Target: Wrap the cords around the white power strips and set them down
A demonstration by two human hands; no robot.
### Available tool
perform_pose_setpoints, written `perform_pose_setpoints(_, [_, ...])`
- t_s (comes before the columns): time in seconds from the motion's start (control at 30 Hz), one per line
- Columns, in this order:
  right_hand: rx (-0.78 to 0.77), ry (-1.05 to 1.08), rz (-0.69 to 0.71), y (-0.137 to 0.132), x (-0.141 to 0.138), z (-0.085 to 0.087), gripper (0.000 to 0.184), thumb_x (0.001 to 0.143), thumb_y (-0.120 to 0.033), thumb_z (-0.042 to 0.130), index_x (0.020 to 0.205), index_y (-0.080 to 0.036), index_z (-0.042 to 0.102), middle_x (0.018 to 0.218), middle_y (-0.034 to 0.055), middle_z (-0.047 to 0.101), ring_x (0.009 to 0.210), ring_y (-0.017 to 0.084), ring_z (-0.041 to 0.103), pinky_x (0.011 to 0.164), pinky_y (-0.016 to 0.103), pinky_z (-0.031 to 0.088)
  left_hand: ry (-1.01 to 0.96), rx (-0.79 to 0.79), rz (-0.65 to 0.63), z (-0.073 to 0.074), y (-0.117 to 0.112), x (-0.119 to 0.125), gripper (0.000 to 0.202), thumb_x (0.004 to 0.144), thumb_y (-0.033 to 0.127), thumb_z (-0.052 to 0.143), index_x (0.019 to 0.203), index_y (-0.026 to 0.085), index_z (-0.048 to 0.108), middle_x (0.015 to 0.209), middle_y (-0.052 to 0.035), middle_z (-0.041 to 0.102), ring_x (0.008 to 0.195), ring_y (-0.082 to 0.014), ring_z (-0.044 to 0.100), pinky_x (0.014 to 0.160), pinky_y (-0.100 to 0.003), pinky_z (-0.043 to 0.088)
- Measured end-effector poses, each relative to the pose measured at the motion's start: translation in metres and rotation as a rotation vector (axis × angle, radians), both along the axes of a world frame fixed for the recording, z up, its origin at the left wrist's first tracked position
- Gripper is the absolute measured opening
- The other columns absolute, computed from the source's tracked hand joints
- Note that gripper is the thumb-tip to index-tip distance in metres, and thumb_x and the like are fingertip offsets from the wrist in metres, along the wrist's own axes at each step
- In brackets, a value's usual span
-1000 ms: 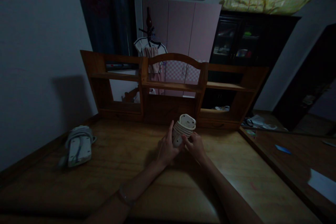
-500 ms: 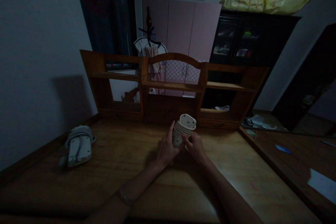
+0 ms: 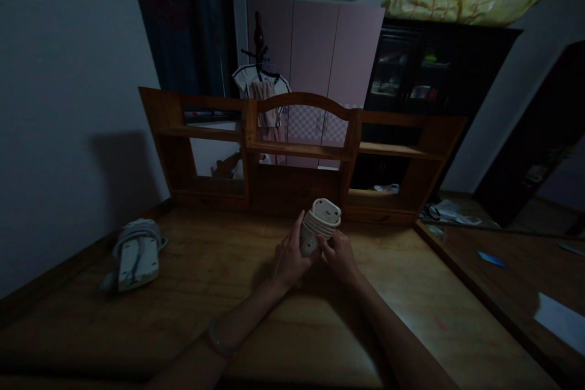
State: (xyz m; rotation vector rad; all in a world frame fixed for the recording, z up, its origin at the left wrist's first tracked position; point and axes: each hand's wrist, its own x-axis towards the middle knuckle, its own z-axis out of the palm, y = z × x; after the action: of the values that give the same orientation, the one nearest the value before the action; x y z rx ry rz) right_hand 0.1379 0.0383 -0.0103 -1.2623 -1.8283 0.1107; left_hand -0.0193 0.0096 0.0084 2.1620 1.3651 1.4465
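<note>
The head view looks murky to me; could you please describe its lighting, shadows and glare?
Head view: dim overall; head view: a pale sheen on the tabletop right of the right forearm; head view: a shadow left of that forearm, another on the left wall.

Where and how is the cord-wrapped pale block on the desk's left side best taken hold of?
Probably by the near part of the pale block, from above and the near side, gripping across its long edges. It lies on the desk with that end nearest and mostly uncovered, while the cord is bundled around its far end.
</note>
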Motion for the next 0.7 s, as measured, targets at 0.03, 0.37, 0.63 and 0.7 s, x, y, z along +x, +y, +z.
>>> perform_pose_setpoints(0.03, [-0.001,-0.002,0.004,-0.0004,-0.0001,0.0006,0.044,0.088,-0.052,0.044,0.086,-0.014,0.067,0.081,0.0093,0.066,0.073,0.018,0.057,0.067,0.026,0.039,-0.002,-0.002,-0.005,0.0002,0.0,0.0,0.079,0.08,0.04,0.06,0.144,0.024,0.016,0.135,-0.0095,0.048,0.117,-0.0243,0.052,0.092,-0.037,0.045])
perform_pose_setpoints(0.37, [-0.007,-0.003,-0.009,-0.0009,-0.0005,-0.0003,0.047,0.088,-0.053,0.043,0.081,-0.014,0.066,0.076,0.0082,0.065,0.069,0.017,0.056,0.063,0.025,0.038,-0.018,-0.005,-0.013,-0.0007,0.0009,0.0003,0.081,0.079,0.041,0.061,0.144,0.027,0.016,0.136,-0.008,0.047,0.118,-0.0243,0.051,0.093,-0.037,0.045])
perform_pose_setpoints(0.63, [-0.014,-0.002,0.0,-0.0011,-0.0008,0.0002,0.047,0.088,-0.053,0.042,0.082,-0.014,0.066,0.077,0.0082,0.066,0.069,0.017,0.057,0.063,0.025,0.038,-0.023,-0.031,-0.021,0.0003,-0.0002,0.0003,0.081,0.079,0.04,0.06,0.144,0.024,0.015,0.134,-0.0098,0.049,0.118,-0.0249,0.051,0.094,-0.038,0.044])
perform_pose_setpoints(0.7, [-0.005,-0.007,-0.019,-0.0008,-0.0007,0.0,0.048,0.087,-0.054,0.042,0.079,-0.014,0.066,0.075,0.0085,0.065,0.068,0.017,0.057,0.062,0.025,0.038,-0.023,-0.042,-0.014,-0.0002,-0.0001,0.0006,0.08,0.079,0.04,0.06,0.144,0.024,0.016,0.133,-0.0102,0.05,0.116,-0.0256,0.053,0.093,-0.039,0.044])
